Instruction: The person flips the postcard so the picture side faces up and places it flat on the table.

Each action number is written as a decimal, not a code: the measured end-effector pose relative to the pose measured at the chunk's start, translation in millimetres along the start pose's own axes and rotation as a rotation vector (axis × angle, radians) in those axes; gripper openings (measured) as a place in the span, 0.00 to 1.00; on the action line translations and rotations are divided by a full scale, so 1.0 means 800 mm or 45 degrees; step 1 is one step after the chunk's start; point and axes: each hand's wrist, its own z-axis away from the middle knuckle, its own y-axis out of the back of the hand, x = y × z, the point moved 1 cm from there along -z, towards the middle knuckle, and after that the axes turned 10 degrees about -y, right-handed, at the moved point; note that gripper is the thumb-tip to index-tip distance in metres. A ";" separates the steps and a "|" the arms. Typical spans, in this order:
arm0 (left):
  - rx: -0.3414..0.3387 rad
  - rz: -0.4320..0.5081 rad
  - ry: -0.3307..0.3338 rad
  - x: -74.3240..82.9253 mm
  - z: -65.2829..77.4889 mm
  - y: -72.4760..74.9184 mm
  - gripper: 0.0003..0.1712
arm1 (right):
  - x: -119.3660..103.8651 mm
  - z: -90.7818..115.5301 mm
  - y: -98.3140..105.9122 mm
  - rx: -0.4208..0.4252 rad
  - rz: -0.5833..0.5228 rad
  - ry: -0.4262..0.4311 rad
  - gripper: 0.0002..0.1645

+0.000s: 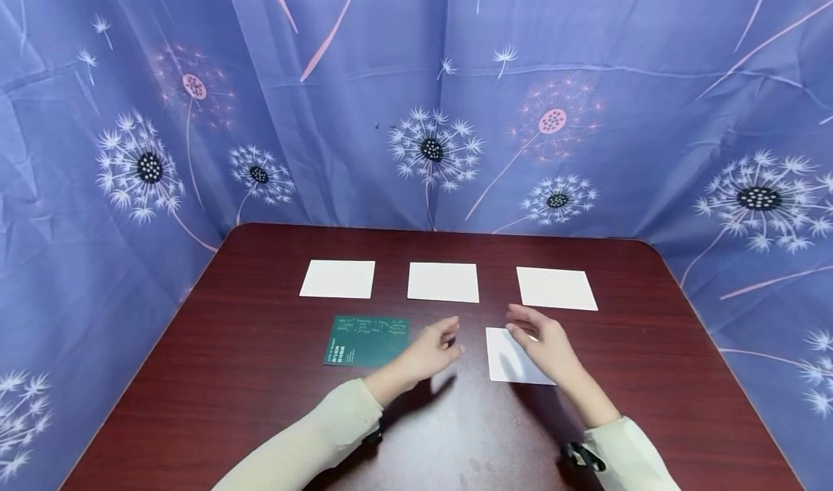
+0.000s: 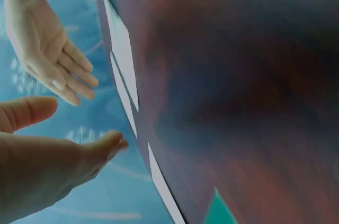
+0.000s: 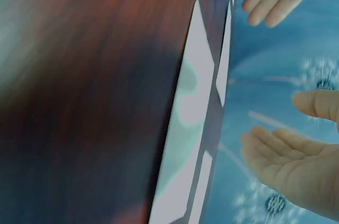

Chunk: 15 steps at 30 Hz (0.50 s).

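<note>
My left hand hovers over the table beside a green card with pale printed characters, its fingers loosely bent and holding nothing. To the right, my right hand is held above a white card and covers part of it in the head view. Its fingers are relaxed, with nothing between them. Each wrist view shows both empty hands raised off the tabletop, palms partly turned toward each other; the right hand appears at the upper left in the left wrist view.
Three white cards lie in a row at the back: a left card, a middle card and a right card. They rest on a dark red wooden table. A blue dandelion-print curtain hangs behind and at both sides.
</note>
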 end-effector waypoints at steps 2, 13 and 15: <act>-0.051 -0.008 0.021 0.001 -0.002 -0.015 0.37 | 0.011 0.006 0.016 0.022 0.050 -0.067 0.24; -0.101 -0.068 0.120 0.003 -0.014 -0.070 0.49 | 0.046 0.038 0.062 -0.100 0.254 -0.330 0.39; -0.120 -0.081 0.123 0.002 -0.016 -0.077 0.51 | 0.050 0.042 0.065 -0.119 0.263 -0.362 0.40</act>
